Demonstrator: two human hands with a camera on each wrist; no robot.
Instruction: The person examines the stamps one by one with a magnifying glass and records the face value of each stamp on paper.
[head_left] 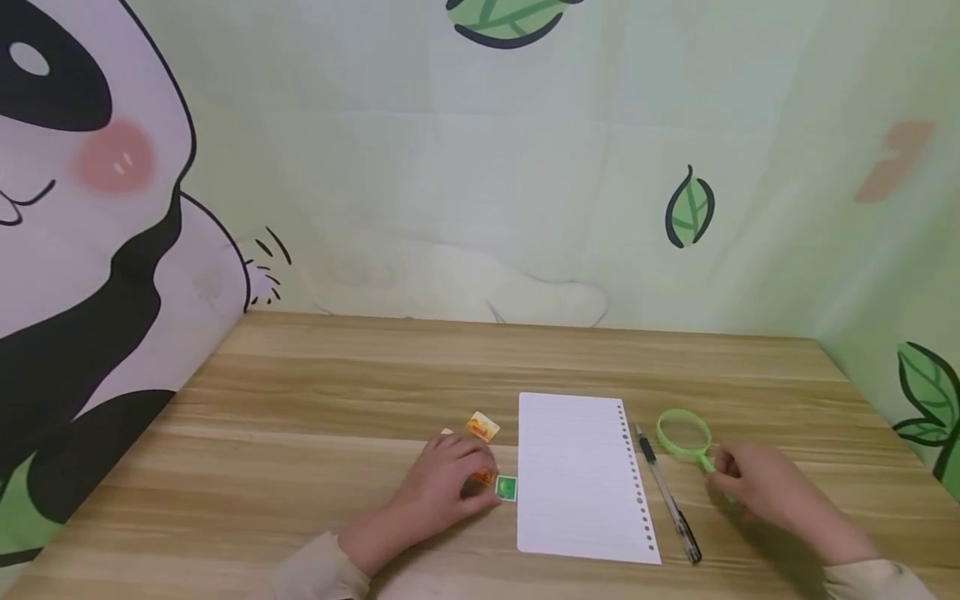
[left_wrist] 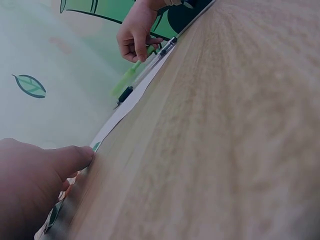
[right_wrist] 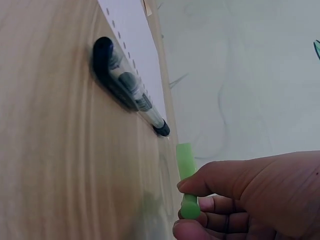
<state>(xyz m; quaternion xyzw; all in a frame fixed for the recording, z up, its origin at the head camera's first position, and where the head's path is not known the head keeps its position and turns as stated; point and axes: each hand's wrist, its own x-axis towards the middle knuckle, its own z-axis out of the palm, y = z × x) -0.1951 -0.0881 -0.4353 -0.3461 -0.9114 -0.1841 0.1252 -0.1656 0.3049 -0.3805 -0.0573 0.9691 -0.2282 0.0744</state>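
Observation:
My right hand [head_left: 768, 487] pinches the handle of a green magnifying glass [head_left: 706, 461] between thumb and fingers, at the right of the table. In the right wrist view its green handle [right_wrist: 185, 160] shows end-on in the grip. My left hand [head_left: 442, 483] rests low over several small stamps left of the paper, fingers bent loosely above them. Its thumb tip is at a green stamp [head_left: 506, 488] that lies against the paper's left edge. An orange stamp [head_left: 483, 427] lies beyond the fingers; others are partly hidden under the hand.
A lined, hole-punched sheet of paper [head_left: 577, 479] lies between the hands on the wooden table [head_left: 360, 358]. Right of it lies a clear pen [head_left: 667, 493] with black ends. Behind stands a pale green backdrop [head_left: 420, 167] with a panda and leaves.

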